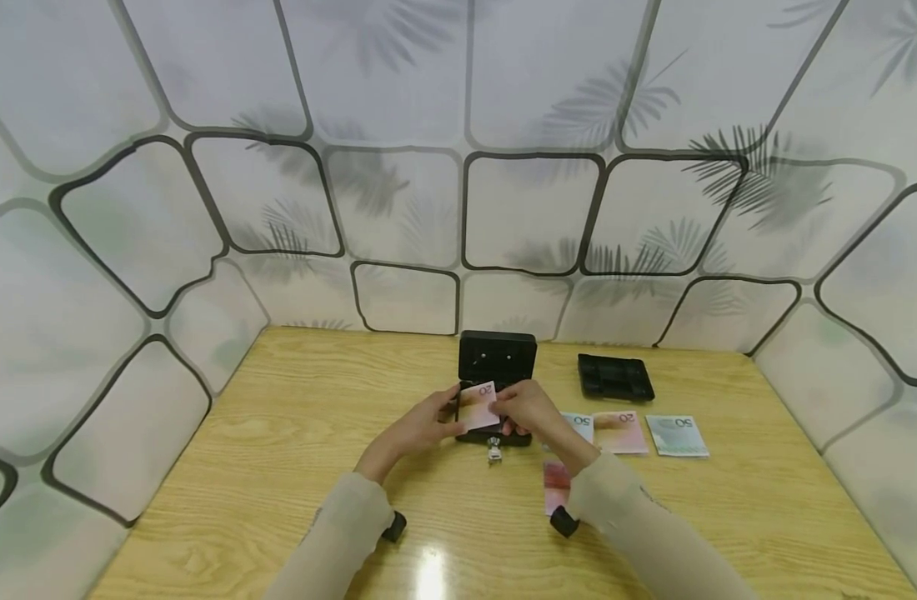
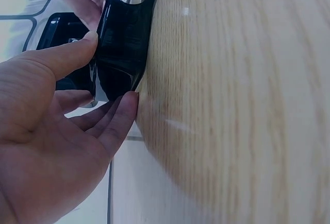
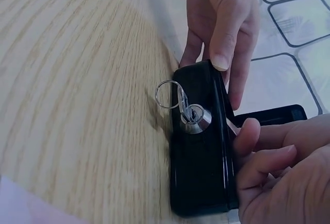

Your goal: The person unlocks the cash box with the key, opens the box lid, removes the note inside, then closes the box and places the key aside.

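A small black cash box (image 1: 469, 438) stands on the wooden table with its lid (image 1: 498, 354) raised at the back. Keys on a ring (image 3: 170, 95) hang from the lock (image 3: 196, 118) in its front. My left hand (image 1: 426, 425) holds the box's left end, thumb at the top edge and fingers along the side. Over the box's opening lies a pink 20 banknote (image 1: 476, 407), its right edge pinched by my right hand (image 1: 529, 406). The right wrist view shows those fingers reaching over the rim; the box's inside is mostly hidden.
A black compartment tray (image 1: 616, 377) sits at the back right. Right of the box lie a green 50 note (image 1: 678, 436), a pink 20 note (image 1: 629, 432) and another 50 note (image 1: 582, 425). My right forearm partly covers a red note (image 1: 555, 483).
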Tool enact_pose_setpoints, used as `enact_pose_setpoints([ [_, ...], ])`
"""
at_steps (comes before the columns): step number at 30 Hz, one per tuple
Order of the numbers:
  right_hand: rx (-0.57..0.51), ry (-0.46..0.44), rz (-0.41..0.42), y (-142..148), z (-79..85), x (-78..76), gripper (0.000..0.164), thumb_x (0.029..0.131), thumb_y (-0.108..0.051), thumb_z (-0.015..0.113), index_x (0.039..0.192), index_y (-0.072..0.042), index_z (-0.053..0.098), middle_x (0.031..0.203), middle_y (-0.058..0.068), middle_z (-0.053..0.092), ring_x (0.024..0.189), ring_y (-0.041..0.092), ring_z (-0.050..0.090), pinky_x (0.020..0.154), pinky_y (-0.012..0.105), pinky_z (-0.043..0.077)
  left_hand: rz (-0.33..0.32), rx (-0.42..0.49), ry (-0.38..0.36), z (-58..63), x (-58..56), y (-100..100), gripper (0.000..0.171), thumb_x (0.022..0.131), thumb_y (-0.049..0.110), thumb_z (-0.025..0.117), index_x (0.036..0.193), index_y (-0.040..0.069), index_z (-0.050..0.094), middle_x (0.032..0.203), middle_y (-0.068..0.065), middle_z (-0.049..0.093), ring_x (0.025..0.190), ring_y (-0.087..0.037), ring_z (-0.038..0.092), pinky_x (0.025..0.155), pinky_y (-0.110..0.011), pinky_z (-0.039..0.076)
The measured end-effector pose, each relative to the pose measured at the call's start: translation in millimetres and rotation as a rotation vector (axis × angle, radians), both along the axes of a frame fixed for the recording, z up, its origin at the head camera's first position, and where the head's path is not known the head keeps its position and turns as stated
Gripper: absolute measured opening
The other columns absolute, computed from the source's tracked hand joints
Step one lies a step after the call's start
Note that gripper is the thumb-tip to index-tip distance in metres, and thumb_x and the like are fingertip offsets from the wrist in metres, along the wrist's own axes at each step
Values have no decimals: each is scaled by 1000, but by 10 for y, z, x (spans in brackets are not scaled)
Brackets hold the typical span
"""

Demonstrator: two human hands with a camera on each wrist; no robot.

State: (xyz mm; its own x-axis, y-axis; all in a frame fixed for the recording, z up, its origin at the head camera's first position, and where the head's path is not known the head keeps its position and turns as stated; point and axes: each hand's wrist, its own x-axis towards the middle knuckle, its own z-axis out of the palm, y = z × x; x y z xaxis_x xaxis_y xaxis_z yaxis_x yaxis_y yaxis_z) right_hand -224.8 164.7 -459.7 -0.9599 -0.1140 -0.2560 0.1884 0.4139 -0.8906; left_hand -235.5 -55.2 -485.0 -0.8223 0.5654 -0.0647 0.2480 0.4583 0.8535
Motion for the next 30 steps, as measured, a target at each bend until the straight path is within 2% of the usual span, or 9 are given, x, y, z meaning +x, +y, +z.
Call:
enact_pose_setpoints([
  [7, 55, 25, -88, 27, 54, 47, 19, 101, -10, 66, 88, 0, 74, 56, 7, 58, 47, 13, 51, 45, 26, 34, 5, 3, -14, -17, -8, 7, 73, 102, 12, 67, 160, -6, 26, 155, -27, 43, 138, -41, 48, 114, -53, 39],
  [11, 33, 29, -118, 49, 96, 74, 17, 101, -12, 66, 93, -1, 75, 59, 8, 60, 48, 13, 51, 46, 27, 36, -8, 33, -24, -14, -5, 13, 74, 102, 10, 67, 159, -9, 25, 151, -29, 47, 137, -41, 49, 113, -53, 39],
  [20, -41, 33, -110, 81, 262, 150, 15, 101, -12, 66, 102, 0, 75, 64, 10, 63, 52, 13, 54, 48, 26, 37, -54, 82, -7, -10, -14, 8, 71, 102, 5, 65, 159, -10, 26, 149, -28, 49, 135, -41, 51, 113, -52, 41],
  [25, -57, 36, -83, 123, 377, 203, 18, 102, -14, 65, 106, 0, 75, 63, 7, 61, 54, 12, 52, 48, 23, 35, -42, 73, -23, -11, -11, 4, 72, 102, 7, 65, 159, -8, 24, 156, -27, 41, 138, -41, 48, 115, -51, 38],
  [30, -89, 41, -68, 206, 466, 252, 20, 102, -15, 65, 109, 1, 74, 65, 7, 60, 55, 13, 52, 47, 23, 31, -39, 75, -13, -20, -5, -2, 72, 102, 7, 65, 159, -9, 24, 155, -30, 42, 138, -43, 48, 114, -53, 39],
])
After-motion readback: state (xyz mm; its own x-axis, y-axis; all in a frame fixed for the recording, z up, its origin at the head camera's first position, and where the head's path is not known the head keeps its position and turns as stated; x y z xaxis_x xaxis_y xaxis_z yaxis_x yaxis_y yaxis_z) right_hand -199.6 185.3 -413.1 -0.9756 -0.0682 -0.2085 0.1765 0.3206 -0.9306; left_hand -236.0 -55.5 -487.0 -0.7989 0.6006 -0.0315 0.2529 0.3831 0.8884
